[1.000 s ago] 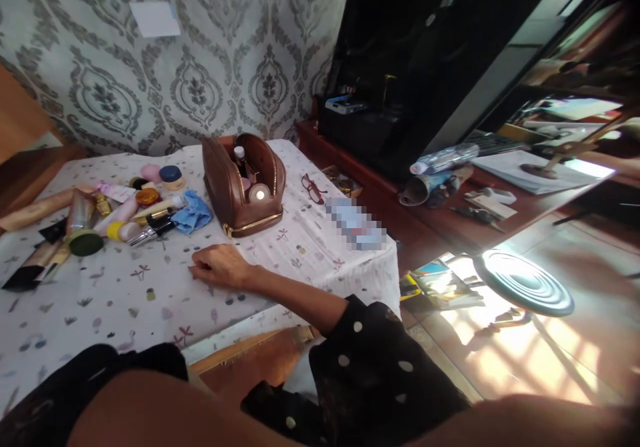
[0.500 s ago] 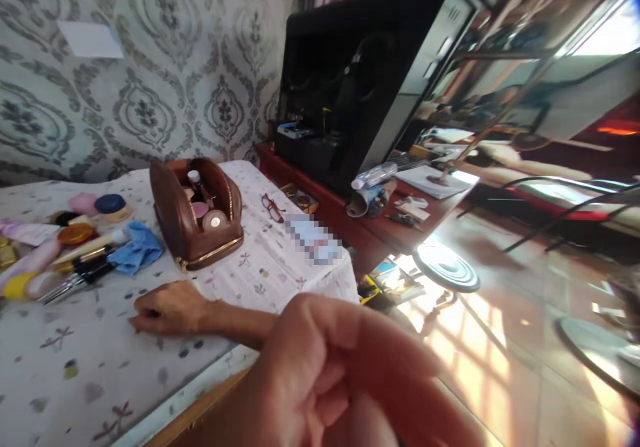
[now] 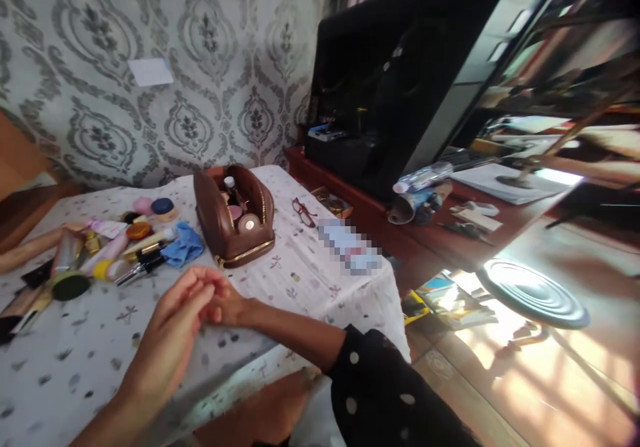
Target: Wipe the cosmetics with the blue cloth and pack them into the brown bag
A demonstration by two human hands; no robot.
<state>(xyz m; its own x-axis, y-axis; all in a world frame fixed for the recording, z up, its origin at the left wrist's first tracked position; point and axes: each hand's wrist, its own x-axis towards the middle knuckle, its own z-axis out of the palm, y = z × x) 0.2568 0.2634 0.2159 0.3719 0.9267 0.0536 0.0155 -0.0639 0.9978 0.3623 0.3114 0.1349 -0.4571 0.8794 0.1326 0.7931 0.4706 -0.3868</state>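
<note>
Black dotted sleeve [image 3: 395,387] on the right arm, and the right hand [image 3: 230,305] is just on the near side of the bag [image 3: 245,243], with the left hand [image 3: 177,320] folded in against it, touching. Left fingers look bent, but everything overlaps so much I can't tell if either hand has anything in it. The brown bag itself sits unzipped, compact [image 3: 247,223] and white-capped bottle [image 3: 229,183] inside. Just left of the bag is a blue cloth [image 3: 183,245], then a pile with an orange jar [image 3: 138,231]. Right of the bag: glasses [image 3: 304,213]. Behind it, patterned wallpaper [image 3: 187,117]; well off to its right, a round stool [image 3: 535,291].
</note>
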